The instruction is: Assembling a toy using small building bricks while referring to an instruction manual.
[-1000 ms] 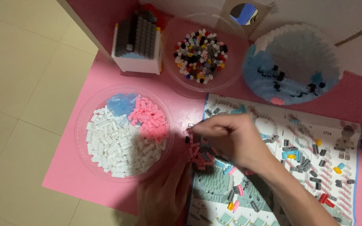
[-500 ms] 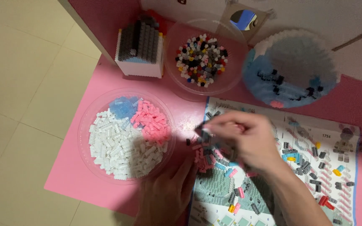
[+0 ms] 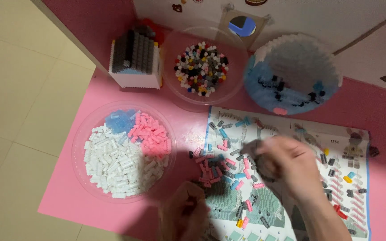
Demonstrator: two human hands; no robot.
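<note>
A printed instruction sheet [image 3: 291, 178] is laid flat on a pink mat [image 3: 90, 187]; small studded plastic bricks [image 3: 228, 172], pink, grey and blue, are scattered on the sheet's left part. The right hand [image 3: 287, 163] is held blurred above the sheet, fingers curled; its contents cannot be told. The left hand [image 3: 184, 216] is fisted at the sheet's lower left edge, just below the bricks. A clear round dish [image 3: 123, 151] of white and pink bricks lies left of the sheet.

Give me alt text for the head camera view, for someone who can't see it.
Two bare hands work over an instruction sheet strewn with tiny building bricks on a pink mat: the right hand, blurred, hovers above loose pink and grey bricks, the left hand at the sheet's lower edge. Nearby sit a clear dish of white, pink and blue bricks and a dish of mixed colours.
</note>
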